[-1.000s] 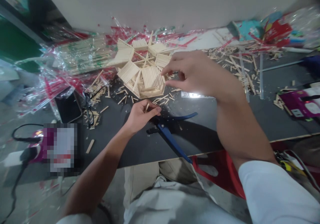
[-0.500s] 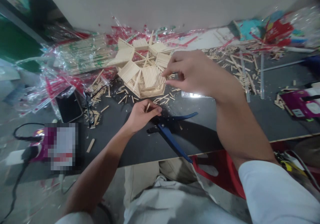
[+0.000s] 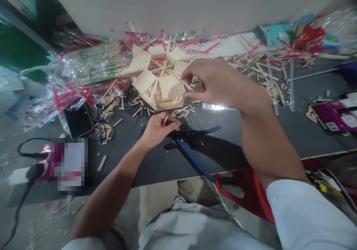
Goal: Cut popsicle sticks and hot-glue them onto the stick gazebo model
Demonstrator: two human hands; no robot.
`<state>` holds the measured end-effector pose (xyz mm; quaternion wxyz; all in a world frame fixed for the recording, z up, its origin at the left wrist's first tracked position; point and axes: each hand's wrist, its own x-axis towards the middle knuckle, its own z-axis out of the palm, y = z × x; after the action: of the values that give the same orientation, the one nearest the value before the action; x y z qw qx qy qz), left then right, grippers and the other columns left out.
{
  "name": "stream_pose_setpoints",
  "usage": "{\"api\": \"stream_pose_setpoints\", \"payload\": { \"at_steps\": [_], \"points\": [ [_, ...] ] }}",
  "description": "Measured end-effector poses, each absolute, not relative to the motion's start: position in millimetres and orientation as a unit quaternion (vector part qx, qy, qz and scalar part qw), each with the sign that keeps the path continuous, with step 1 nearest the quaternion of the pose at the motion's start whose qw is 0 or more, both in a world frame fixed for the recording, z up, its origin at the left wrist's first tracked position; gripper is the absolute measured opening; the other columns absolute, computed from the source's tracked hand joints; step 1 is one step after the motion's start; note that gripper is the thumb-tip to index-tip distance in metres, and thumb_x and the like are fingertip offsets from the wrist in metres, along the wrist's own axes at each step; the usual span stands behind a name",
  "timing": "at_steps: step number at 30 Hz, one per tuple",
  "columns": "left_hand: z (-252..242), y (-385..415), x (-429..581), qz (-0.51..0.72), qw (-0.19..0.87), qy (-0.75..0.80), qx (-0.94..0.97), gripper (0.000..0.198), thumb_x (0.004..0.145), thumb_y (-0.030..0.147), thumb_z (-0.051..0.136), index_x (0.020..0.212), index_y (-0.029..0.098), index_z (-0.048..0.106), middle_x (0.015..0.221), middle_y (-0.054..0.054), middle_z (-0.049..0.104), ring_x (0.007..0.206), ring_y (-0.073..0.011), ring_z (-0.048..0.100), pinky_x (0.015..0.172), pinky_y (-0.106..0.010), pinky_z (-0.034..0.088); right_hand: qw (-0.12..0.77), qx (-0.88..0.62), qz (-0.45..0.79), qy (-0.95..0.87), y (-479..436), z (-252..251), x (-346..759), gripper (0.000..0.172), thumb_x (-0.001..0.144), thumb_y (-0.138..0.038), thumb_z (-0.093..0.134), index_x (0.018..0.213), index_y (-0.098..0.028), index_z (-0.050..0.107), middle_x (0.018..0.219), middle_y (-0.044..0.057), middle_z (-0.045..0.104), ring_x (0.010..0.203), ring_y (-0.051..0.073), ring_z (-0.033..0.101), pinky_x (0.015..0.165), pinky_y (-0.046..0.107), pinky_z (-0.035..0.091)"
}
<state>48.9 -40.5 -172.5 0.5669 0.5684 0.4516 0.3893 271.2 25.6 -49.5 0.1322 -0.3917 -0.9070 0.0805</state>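
A wooden stick model (image 3: 171, 87) stands on the dark table, a ring of slatted panels round an open, spoked middle. My right hand (image 3: 214, 80) is over its right side, index fingertip at the edge of the front slatted panel. Its thumb is apart from the curled fingers, and I see nothing between them. In front of the model, my left hand (image 3: 160, 130) is closed around a short wooden stick (image 3: 165, 120), whose end pokes out between the fingers. Blue-handled cutters (image 3: 189, 155) lie just right of that hand, their head partly beside the fingertips.
Cut stick pieces (image 3: 182, 111) litter the table (image 3: 231, 134). Plastic-wrapped stick bundles (image 3: 92, 62) lie back left, near a phone (image 3: 78, 119) and glasses (image 3: 100, 125). Clear glue sticks (image 3: 272, 88) lie right. Purple power strips (image 3: 334, 116) sit at both sides. A red stool (image 3: 248, 194) is below the edge.
My right index finger shifts slightly at the panel's right edge. The left hand keeps its grip on the short stick, and the cutters stay put.
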Motion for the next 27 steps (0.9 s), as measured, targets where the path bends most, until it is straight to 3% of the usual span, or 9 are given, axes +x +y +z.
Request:
{"api": "stream_pose_setpoints", "payload": {
  "at_steps": [8, 15, 27],
  "points": [
    [-166.6, -41.5, 51.1, 0.386, 0.577, 0.451, 0.562, 0.030, 0.078, 0.042, 0.083, 0.079, 0.016, 0.069, 0.074, -0.004, 0.075, 0.067, -0.0127, 0.067, 0.068, -0.026, 0.052, 0.094, -0.406, 0.097, -0.904, 21.9, -44.3, 268.6, 0.017, 0.095, -0.027, 0.059, 0.108, -0.024, 0.069, 0.111, 0.009, 0.074, 0.089, 0.027, 0.068, 0.087, 0.042, 0.048],
    [-167.8, -41.3, 50.3, 0.388, 0.573, 0.447, 0.567, 0.030, 0.078, 0.042, 0.084, 0.080, 0.015, 0.071, 0.073, -0.003, 0.075, 0.067, -0.0121, 0.066, 0.068, -0.025, 0.050, 0.074, -0.395, 0.059, -0.914, 20.2, -46.9, 266.3, 0.019, 0.099, -0.026, 0.051, 0.101, -0.021, 0.070, 0.106, 0.010, 0.071, 0.099, 0.029, 0.066, 0.082, 0.041, 0.046],
    [-172.6, -39.1, 48.5, 0.376, 0.566, 0.457, 0.574, 0.030, 0.081, 0.043, 0.082, 0.083, 0.015, 0.070, 0.073, -0.002, 0.074, 0.068, -0.0120, 0.066, 0.068, -0.025, 0.048, 0.065, -0.391, 0.059, -0.916, 21.9, -47.8, 268.0, 0.018, 0.095, -0.022, 0.056, 0.107, -0.018, 0.069, 0.108, 0.011, 0.070, 0.100, 0.031, 0.066, 0.081, 0.040, 0.046]
  ]
}}
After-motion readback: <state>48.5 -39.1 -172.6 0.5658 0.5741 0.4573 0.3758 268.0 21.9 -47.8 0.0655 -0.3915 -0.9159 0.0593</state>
